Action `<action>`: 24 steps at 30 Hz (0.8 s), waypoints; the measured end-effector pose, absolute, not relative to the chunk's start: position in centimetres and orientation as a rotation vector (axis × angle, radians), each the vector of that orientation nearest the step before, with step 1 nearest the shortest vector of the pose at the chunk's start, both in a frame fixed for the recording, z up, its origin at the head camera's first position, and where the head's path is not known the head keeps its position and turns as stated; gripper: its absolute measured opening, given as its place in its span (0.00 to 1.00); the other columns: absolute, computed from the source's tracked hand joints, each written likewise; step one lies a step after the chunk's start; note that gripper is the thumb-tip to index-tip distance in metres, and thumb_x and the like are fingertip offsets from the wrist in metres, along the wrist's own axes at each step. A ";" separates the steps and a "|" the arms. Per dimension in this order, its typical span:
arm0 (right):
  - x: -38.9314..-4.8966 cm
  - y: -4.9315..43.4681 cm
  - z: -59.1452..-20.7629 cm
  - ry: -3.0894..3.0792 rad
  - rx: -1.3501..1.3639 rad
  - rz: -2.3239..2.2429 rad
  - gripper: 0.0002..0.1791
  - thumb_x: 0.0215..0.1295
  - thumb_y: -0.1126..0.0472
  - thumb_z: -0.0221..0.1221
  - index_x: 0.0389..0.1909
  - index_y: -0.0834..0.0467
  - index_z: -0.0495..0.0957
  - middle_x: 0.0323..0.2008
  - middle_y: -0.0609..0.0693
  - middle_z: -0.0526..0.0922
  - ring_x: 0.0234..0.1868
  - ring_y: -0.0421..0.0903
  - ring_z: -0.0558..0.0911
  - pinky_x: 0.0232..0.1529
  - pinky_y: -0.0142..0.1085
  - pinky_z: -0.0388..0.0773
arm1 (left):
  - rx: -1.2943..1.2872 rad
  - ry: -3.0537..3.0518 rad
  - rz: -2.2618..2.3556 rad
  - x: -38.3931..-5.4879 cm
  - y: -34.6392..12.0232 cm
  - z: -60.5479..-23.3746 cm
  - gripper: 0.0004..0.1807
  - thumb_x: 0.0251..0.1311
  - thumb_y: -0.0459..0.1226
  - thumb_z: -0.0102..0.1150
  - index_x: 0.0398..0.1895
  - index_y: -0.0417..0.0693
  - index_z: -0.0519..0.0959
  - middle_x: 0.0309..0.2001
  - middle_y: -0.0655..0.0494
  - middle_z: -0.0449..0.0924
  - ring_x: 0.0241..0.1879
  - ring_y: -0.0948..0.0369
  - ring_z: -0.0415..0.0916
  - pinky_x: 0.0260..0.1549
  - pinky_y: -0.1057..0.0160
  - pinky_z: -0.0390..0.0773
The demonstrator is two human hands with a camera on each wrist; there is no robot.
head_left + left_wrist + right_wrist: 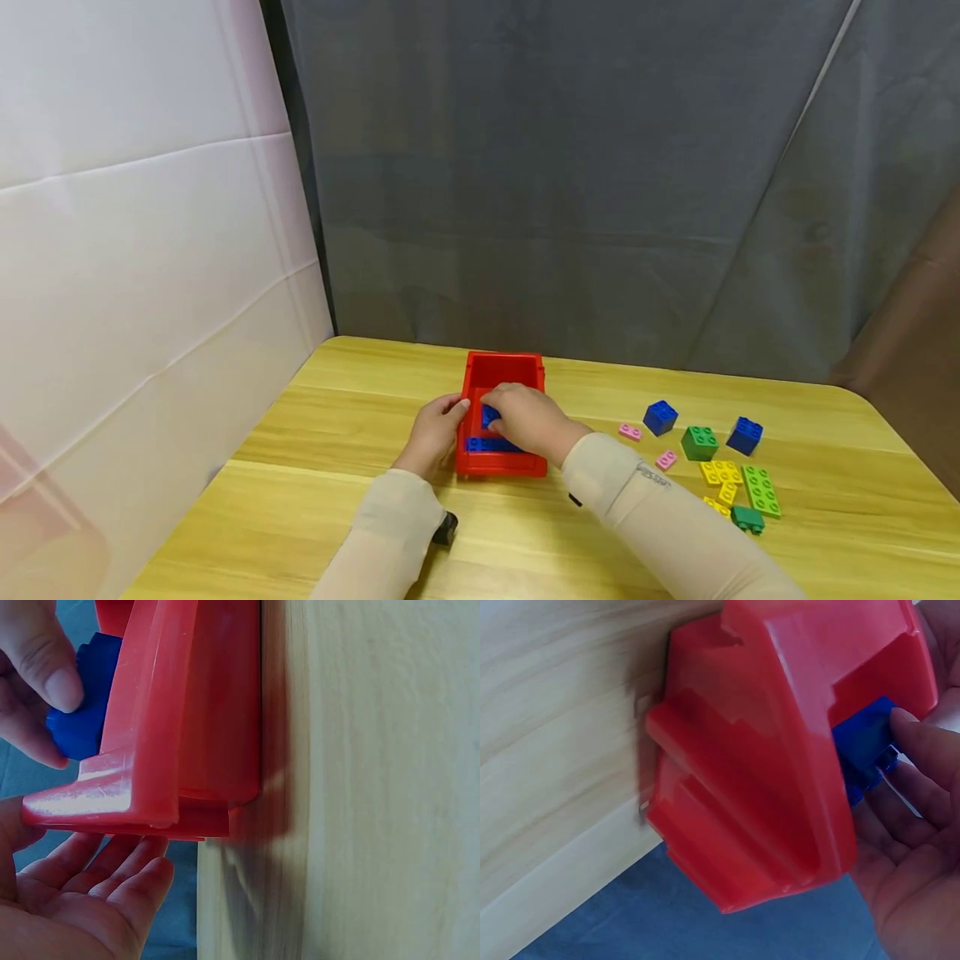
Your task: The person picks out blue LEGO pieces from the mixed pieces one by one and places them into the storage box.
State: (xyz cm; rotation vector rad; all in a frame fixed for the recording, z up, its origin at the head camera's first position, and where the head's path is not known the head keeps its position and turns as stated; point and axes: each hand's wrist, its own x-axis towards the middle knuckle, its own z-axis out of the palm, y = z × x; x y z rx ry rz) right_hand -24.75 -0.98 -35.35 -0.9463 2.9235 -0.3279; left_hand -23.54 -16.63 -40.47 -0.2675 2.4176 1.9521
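A red open-topped bin stands on the table in front of me. My left hand holds its left side, thumb at the rim and fingers along the outer wall, as the left wrist view shows. Over the bin, my right hand pinches a blue studded brick between thumb and fingers; in the head view the hand hides part of this brick. A long blue brick lies inside the bin near its front end, partly covered by the right hand.
To the right lie loose bricks: two blue ones, a green one, a lime plate, several yellow ones, small pink ones and a dark green one. A grey curtain hangs behind the wooden table.
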 end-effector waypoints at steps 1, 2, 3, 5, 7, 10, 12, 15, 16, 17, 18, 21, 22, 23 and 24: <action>-24.8 -1.0 -35.4 2.922 -0.947 -0.324 0.27 0.60 0.58 0.66 0.61 0.56 0.76 0.55 0.51 0.80 0.57 0.49 0.78 0.59 0.42 0.75 | -0.264 2.418 1.955 -23.5 -16.6 -40.5 0.22 0.73 0.40 0.46 0.63 0.35 0.71 0.60 0.39 0.73 0.58 0.44 0.72 0.58 0.46 0.72; -24.9 -1.0 -35.4 2.921 -0.951 -0.320 0.26 0.60 0.58 0.66 0.61 0.56 0.76 0.55 0.51 0.80 0.57 0.49 0.78 0.59 0.42 0.75 | -0.265 2.419 1.954 -23.5 -16.6 -40.5 0.22 0.73 0.40 0.46 0.63 0.36 0.71 0.59 0.39 0.73 0.57 0.44 0.72 0.58 0.46 0.72; -24.9 -1.0 -35.4 2.919 -0.949 -0.315 0.26 0.60 0.58 0.66 0.61 0.56 0.76 0.55 0.52 0.80 0.57 0.49 0.78 0.59 0.42 0.75 | -0.263 2.419 1.955 -23.5 -16.6 -40.5 0.22 0.73 0.40 0.46 0.63 0.35 0.71 0.59 0.38 0.73 0.57 0.44 0.72 0.58 0.46 0.72; -25.0 -1.1 -35.5 2.917 -0.944 -0.308 0.26 0.61 0.58 0.66 0.61 0.57 0.76 0.56 0.52 0.80 0.57 0.49 0.77 0.59 0.42 0.74 | -0.264 2.418 1.957 -23.5 -16.6 -40.5 0.22 0.73 0.40 0.46 0.63 0.35 0.71 0.59 0.39 0.73 0.57 0.44 0.72 0.58 0.46 0.72; -25.2 -1.2 -35.6 2.918 -0.943 -0.301 0.26 0.61 0.58 0.65 0.61 0.57 0.76 0.56 0.52 0.80 0.58 0.49 0.77 0.60 0.42 0.74 | -0.261 2.424 1.954 -23.5 -16.6 -40.4 0.22 0.73 0.39 0.46 0.63 0.35 0.71 0.60 0.38 0.73 0.57 0.44 0.72 0.58 0.46 0.72; -25.3 -1.4 -35.8 2.916 -0.944 -0.302 0.25 0.61 0.58 0.65 0.61 0.56 0.76 0.57 0.52 0.79 0.59 0.49 0.76 0.61 0.42 0.73 | -0.265 2.432 1.951 -23.5 -16.5 -40.3 0.22 0.73 0.39 0.46 0.63 0.34 0.71 0.60 0.37 0.73 0.57 0.44 0.72 0.58 0.46 0.72; -25.4 -1.4 -35.9 2.913 -0.949 -0.303 0.25 0.61 0.58 0.65 0.61 0.56 0.76 0.57 0.51 0.79 0.60 0.49 0.76 0.61 0.42 0.72 | -0.266 2.439 1.947 -23.5 -16.4 -40.2 0.22 0.73 0.38 0.46 0.62 0.33 0.71 0.60 0.37 0.73 0.58 0.44 0.71 0.58 0.46 0.72; -25.5 -1.6 -36.0 2.902 -0.941 -0.312 0.26 0.61 0.58 0.65 0.61 0.55 0.76 0.57 0.51 0.79 0.60 0.49 0.76 0.62 0.43 0.72 | -0.279 2.434 1.948 -23.4 -16.4 -40.2 0.21 0.73 0.39 0.46 0.62 0.34 0.71 0.60 0.38 0.73 0.58 0.44 0.71 0.59 0.46 0.72; -25.5 -1.6 -36.0 2.898 -0.939 -0.313 0.26 0.61 0.58 0.65 0.61 0.55 0.76 0.57 0.51 0.79 0.60 0.49 0.76 0.62 0.43 0.72 | -0.279 2.436 1.945 -23.4 -16.5 -40.2 0.21 0.73 0.39 0.46 0.62 0.35 0.71 0.60 0.38 0.73 0.58 0.44 0.71 0.59 0.46 0.71; -25.6 -1.7 -36.1 2.895 -0.938 -0.313 0.26 0.61 0.58 0.65 0.61 0.55 0.76 0.57 0.51 0.79 0.59 0.49 0.76 0.62 0.43 0.72 | -0.284 2.434 1.944 -23.4 -16.5 -40.1 0.21 0.73 0.39 0.46 0.62 0.35 0.71 0.60 0.38 0.73 0.59 0.44 0.71 0.59 0.46 0.71; -25.6 -1.7 -36.1 2.892 -0.935 -0.313 0.26 0.61 0.58 0.65 0.61 0.55 0.76 0.57 0.51 0.79 0.60 0.49 0.76 0.62 0.43 0.72 | -0.286 2.431 1.945 -23.4 -16.5 -40.1 0.21 0.73 0.39 0.46 0.62 0.35 0.71 0.60 0.38 0.73 0.59 0.44 0.70 0.59 0.46 0.71; -25.6 -1.8 -36.3 2.885 -0.939 -0.301 0.26 0.61 0.57 0.65 0.61 0.55 0.76 0.57 0.51 0.79 0.59 0.49 0.76 0.61 0.43 0.72 | -0.285 2.422 1.951 -23.4 -16.5 -40.1 0.21 0.73 0.39 0.46 0.63 0.35 0.71 0.60 0.38 0.73 0.59 0.44 0.71 0.59 0.46 0.71; -25.7 -1.8 -36.4 2.885 -0.939 -0.296 0.26 0.61 0.57 0.65 0.61 0.55 0.76 0.57 0.51 0.80 0.59 0.49 0.77 0.61 0.44 0.72 | -0.281 2.423 1.951 -23.4 -16.5 -40.1 0.21 0.73 0.39 0.46 0.62 0.34 0.71 0.60 0.38 0.73 0.59 0.44 0.71 0.59 0.46 0.71; -25.7 -1.8 -36.4 2.884 -0.938 -0.291 0.26 0.61 0.57 0.65 0.61 0.55 0.76 0.57 0.51 0.80 0.59 0.49 0.77 0.61 0.44 0.72 | -0.279 2.420 1.955 -23.4 -16.5 -40.1 0.21 0.73 0.38 0.46 0.62 0.34 0.71 0.60 0.37 0.73 0.58 0.44 0.71 0.59 0.46 0.71; -25.7 -1.8 -36.5 2.882 -0.935 -0.287 0.25 0.61 0.57 0.65 0.61 0.55 0.76 0.57 0.51 0.80 0.59 0.49 0.77 0.61 0.44 0.73 | -0.280 2.418 1.957 -23.4 -16.5 -40.1 0.21 0.73 0.38 0.46 0.62 0.34 0.71 0.60 0.38 0.73 0.58 0.44 0.71 0.59 0.46 0.71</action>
